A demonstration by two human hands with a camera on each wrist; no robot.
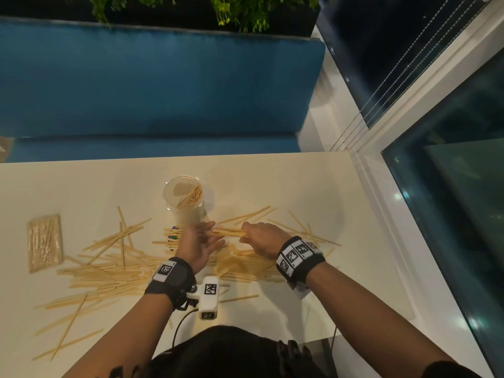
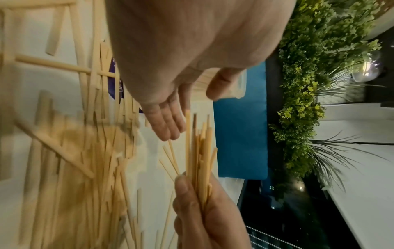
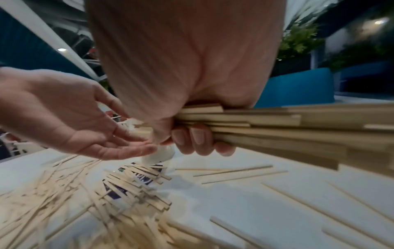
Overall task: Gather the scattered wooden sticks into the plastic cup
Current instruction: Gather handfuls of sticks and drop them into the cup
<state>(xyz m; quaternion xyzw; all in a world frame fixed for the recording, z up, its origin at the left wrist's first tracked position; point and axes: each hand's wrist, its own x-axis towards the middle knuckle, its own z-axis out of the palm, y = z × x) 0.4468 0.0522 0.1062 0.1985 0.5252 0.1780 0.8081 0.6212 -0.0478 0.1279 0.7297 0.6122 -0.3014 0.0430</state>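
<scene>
Fingers point(image 3: 198, 139) of the right hand point(image 1: 263, 240) curl round a bundle of thin pale wooden sticks point(image 3: 277, 128), gripping it; those of the left hand point(image 1: 197, 245) are straight and loosely spread, palm turned toward the bundle's free ends, just beside them. A cream-white desk point(image 1: 286, 186) carries everything. Behind it runs a blue upholstered bench point(image 1: 150, 85) with green foliage point(image 1: 240, 9) above, and a dark window with bead-chain blinds point(image 1: 409, 64) lies to the right.

The held bundle lies between the two hands, its long axis running left to right, roughly level, above the desk. Loose scattered wooden sticks point(image 1: 109, 271) cover the desk below and to the left of both hands, pointing many ways. A clear round plastic cup point(image 1: 184, 196) stands upright just beyond the left fingers, with a small cluster of sticks leaning inside. A flat clear packet of sticks point(image 1: 45, 242) lies at far left.
</scene>
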